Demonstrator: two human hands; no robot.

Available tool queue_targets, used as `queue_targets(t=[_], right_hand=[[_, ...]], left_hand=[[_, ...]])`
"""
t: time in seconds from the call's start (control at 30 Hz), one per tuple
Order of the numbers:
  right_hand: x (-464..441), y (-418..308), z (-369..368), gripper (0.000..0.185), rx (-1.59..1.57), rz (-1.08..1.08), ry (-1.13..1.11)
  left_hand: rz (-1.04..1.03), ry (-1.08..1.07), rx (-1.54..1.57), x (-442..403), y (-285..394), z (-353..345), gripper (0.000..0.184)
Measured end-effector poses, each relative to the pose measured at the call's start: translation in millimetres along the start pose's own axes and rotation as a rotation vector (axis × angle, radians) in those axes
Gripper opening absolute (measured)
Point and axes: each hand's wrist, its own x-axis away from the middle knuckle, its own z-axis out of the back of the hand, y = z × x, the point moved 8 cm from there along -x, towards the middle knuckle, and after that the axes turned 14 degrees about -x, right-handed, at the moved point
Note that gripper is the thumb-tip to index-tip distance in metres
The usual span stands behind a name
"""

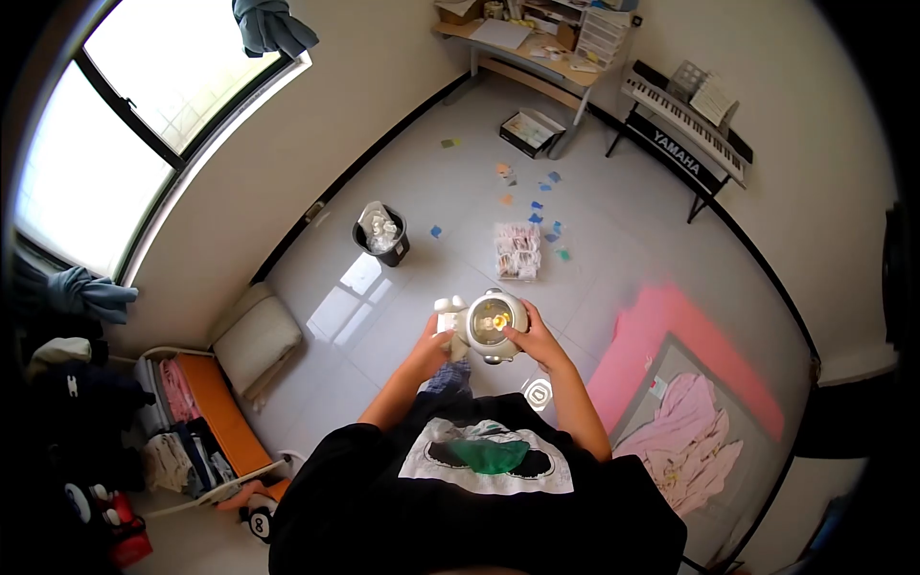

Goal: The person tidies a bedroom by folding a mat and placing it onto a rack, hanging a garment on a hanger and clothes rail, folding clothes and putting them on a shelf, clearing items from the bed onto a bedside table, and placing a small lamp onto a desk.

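Observation:
Between my two hands is a white astronaut-shaped figure (479, 324), lying sideways with its rounded body and limbs to the left. Its large round head has a clear, dome-like front, and a small glowing yellow shape shows inside. My left hand (434, 345) is closed around the body end. At the other side, my right hand (539, 337) grips the rim of the head, its thumb lying over the clear front. The fingers beneath the figure are hidden.
On the floor ahead are a clear box of small packets (517, 251), scattered blue and orange scraps (537, 205) and a black bin (385, 235). A desk (537, 48) and a keyboard on a stand (685, 120) line the walls. A pink mat (628, 331) lies right, a cushion (254, 340) left.

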Motion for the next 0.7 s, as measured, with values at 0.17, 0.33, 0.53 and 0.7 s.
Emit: queue_targets(t=[0.17,0.33,0.53,0.7], right_hand=[[-100.6,-40.9,-14.9,0.077,-0.065,0.041,0.008],[-190.1,-93.9,-32.4,0.074,-0.117,0.073,-0.012],[-274.2,-138.8,-9.7,0.074,-0.118,0.223,0.136],[-354.8,-183.9,43.2,0.075,-0.086,0.226,0.267]], left_hand=[[0.042,0.007,-0.072,-76.2,53.3,53.3,0.071],[0.049,-0.019,-0.220,-150.0,119.4,103.3,0.070],[0.003,0.053,-0.298,-247.7,195.1,133.1,0.060],[0.031,0.096,-0.328,-358.2,226.5,147.0,0.044]])
